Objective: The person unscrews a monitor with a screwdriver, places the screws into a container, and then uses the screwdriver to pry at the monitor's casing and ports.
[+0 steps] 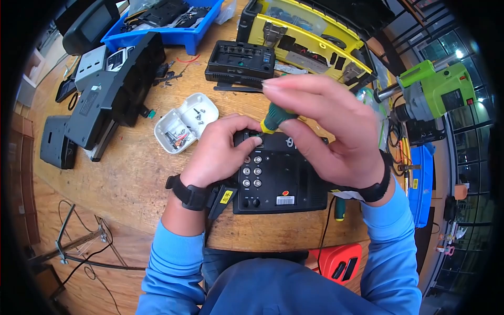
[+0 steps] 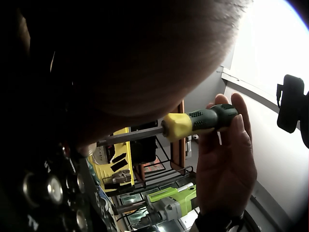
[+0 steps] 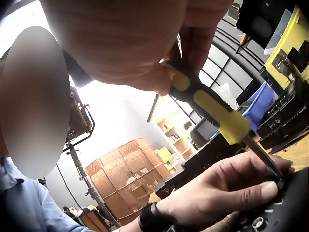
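A black electronic unit [image 1: 283,173] with several round metal connectors [image 1: 257,171] lies on the wooden bench. My right hand [image 1: 336,123] pinches the end of a screwdriver's green and yellow handle [image 2: 203,121] between thumb and fingers. The metal shaft [image 3: 261,157] slants down to the unit's upper left corner. There my left hand [image 1: 215,152] rests on the unit, its thumb [image 3: 263,192] and index finger on either side of the shaft near the tip. The fingers hide the very tip.
A white open case [image 1: 185,122] of screws stands left of the unit. Behind are a black module [image 1: 240,62], a yellow toolbox [image 1: 310,44] and a blue bin [image 1: 163,37]. Black housings [image 1: 105,105] lie left, a green drill [image 1: 436,89] right. Another screwdriver [image 1: 340,209] lies near the front edge.
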`<control>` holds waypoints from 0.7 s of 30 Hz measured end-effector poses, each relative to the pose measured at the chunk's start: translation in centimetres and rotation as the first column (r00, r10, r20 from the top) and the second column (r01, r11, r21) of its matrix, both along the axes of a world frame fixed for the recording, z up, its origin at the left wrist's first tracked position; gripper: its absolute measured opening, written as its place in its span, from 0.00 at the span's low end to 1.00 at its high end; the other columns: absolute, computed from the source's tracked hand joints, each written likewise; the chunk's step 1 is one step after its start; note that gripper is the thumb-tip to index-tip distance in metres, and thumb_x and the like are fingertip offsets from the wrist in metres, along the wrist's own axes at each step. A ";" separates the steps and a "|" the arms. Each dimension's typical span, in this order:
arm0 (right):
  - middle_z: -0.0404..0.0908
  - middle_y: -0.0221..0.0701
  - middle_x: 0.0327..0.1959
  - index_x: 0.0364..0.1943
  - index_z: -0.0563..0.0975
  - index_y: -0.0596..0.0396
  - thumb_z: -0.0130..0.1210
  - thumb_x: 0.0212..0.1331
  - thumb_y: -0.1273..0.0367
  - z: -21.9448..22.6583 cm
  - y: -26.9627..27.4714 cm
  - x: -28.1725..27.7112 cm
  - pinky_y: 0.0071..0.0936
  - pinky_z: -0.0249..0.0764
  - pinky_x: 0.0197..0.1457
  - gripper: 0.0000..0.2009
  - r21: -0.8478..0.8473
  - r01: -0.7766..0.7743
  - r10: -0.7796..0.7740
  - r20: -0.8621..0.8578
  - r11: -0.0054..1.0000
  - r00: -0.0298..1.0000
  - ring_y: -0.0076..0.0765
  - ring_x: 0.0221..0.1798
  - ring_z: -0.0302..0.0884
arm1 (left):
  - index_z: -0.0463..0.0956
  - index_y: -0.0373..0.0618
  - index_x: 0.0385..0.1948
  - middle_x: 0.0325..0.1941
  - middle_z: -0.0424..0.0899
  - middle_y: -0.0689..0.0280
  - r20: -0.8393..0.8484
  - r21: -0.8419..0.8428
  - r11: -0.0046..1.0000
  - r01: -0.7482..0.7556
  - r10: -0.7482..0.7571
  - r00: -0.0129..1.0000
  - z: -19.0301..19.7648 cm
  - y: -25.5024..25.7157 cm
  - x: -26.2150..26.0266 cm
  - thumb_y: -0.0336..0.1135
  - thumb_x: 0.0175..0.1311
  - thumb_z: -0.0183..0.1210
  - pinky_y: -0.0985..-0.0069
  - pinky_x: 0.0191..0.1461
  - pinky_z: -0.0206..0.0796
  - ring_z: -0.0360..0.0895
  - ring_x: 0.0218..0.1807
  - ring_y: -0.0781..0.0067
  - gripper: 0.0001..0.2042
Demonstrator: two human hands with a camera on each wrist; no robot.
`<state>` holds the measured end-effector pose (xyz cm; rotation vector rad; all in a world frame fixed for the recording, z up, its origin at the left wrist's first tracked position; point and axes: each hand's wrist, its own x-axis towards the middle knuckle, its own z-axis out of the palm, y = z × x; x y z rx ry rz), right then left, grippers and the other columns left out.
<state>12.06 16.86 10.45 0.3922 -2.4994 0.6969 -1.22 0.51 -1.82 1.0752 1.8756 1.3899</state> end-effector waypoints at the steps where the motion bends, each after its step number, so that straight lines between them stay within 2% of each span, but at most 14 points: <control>1: 0.86 0.46 0.60 0.62 0.83 0.59 0.66 0.62 0.79 0.1 0.0 0.0 0.39 0.82 0.63 0.21 0.007 -0.022 0.022 0.000 1.000 1.000 0.48 0.60 0.86 | 0.87 0.41 0.49 0.43 0.88 0.58 0.000 0.002 1.000 0.005 -0.005 1.000 -0.3 0.1 0.0 0.28 0.64 0.71 0.69 0.53 0.75 0.85 0.46 0.62 0.12; 3: 0.86 0.46 0.61 0.62 0.83 0.60 0.65 0.63 0.80 -0.2 0.2 0.1 0.39 0.81 0.65 0.22 0.010 -0.031 0.031 -0.010 0.999 0.999 0.49 0.61 0.86 | 0.87 0.41 0.49 0.43 0.88 0.58 0.030 0.089 0.996 0.000 -0.003 1.000 -1.0 0.2 -0.1 0.28 0.64 0.71 0.68 0.53 0.75 0.85 0.46 0.62 0.12; 7: 0.86 0.46 0.61 0.62 0.83 0.60 0.65 0.62 0.80 -0.2 0.4 0.1 0.38 0.80 0.66 0.21 0.055 -0.091 0.093 -0.027 0.994 0.995 0.49 0.62 0.86 | 0.87 0.41 0.49 0.43 0.88 0.58 0.010 0.012 1.000 0.008 -0.008 1.000 -0.4 0.0 0.0 0.28 0.64 0.71 0.68 0.54 0.75 0.85 0.46 0.62 0.12; 10: 0.86 0.46 0.61 0.62 0.83 0.60 0.63 0.61 0.81 -0.3 -0.1 0.5 0.37 0.80 0.65 0.22 0.026 -0.031 0.032 -0.028 0.999 0.999 0.48 0.62 0.86 | 0.88 0.41 0.49 0.43 0.88 0.57 0.103 0.054 0.998 0.025 -0.031 0.994 -0.7 0.0 0.0 0.28 0.65 0.71 0.68 0.54 0.75 0.85 0.47 0.60 0.12; 12: 0.86 0.46 0.61 0.62 0.83 0.59 0.63 0.61 0.80 -0.5 0.2 0.8 0.37 0.80 0.65 0.22 0.024 0.000 0.000 -0.002 1.000 1.000 0.48 0.62 0.86 | 0.87 0.40 0.49 0.44 0.88 0.57 -0.011 0.024 0.999 0.029 -0.029 1.000 -0.1 -0.1 0.0 0.28 0.65 0.71 0.67 0.56 0.76 0.85 0.47 0.59 0.12; 15: 0.85 0.46 0.61 0.61 0.84 0.58 0.64 0.60 0.80 -0.8 0.1 0.3 0.37 0.81 0.64 0.22 0.007 0.025 -0.025 0.001 1.000 1.000 0.47 0.61 0.86 | 0.87 0.40 0.49 0.44 0.88 0.57 -0.034 0.113 0.993 0.037 -0.033 0.999 -0.9 0.1 -0.1 0.28 0.65 0.71 0.67 0.56 0.76 0.86 0.48 0.58 0.12; 19: 0.84 0.46 0.62 0.60 0.85 0.57 0.63 0.59 0.82 -0.1 0.2 0.1 0.36 0.82 0.62 0.22 0.027 0.005 -0.005 -0.001 1.000 1.000 0.46 0.60 0.85 | 0.87 0.40 0.48 0.43 0.88 0.57 -0.064 0.107 0.994 0.031 -0.024 0.998 -0.5 0.0 -0.1 0.28 0.65 0.70 0.67 0.56 0.76 0.85 0.48 0.58 0.12; 21: 0.85 0.45 0.62 0.60 0.85 0.57 0.64 0.59 0.82 0.1 0.0 0.0 0.35 0.82 0.61 0.23 0.038 -0.028 0.028 -0.011 0.999 1.000 0.46 0.61 0.85 | 0.87 0.39 0.48 0.43 0.87 0.57 -0.053 0.012 0.999 0.029 -0.029 0.998 0.1 -0.1 0.0 0.28 0.65 0.70 0.66 0.55 0.75 0.85 0.48 0.59 0.12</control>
